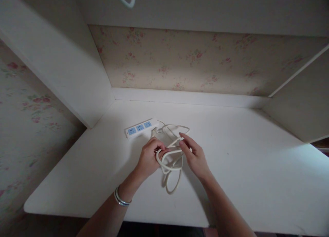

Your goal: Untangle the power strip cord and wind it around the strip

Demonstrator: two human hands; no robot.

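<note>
A white power strip (pixel 140 128) with three blue sockets lies on the white desk, left of centre. Its white power cord (pixel 171 169) runs from the strip's right end into several loose loops between my hands. My left hand (pixel 152 154) is closed around one side of these loops. On the other side, my right hand (pixel 194 155) pinches a strand of the cord between thumb and fingers. One long loop hangs toward the desk's front edge. Just above my left hand, the cord's plug (pixel 157 131) lies close to the strip, partly hidden.
The white desk (pixel 244 175) has a raised back ledge (pixel 190 96) and side panels, the left panel (pixel 64 55) standing near the strip. Behind is floral wallpaper (pixel 180 59). Overhead, a shelf board (pixel 205 12) crosses the view, with a pale hooked rod (pixel 131 2) in front.
</note>
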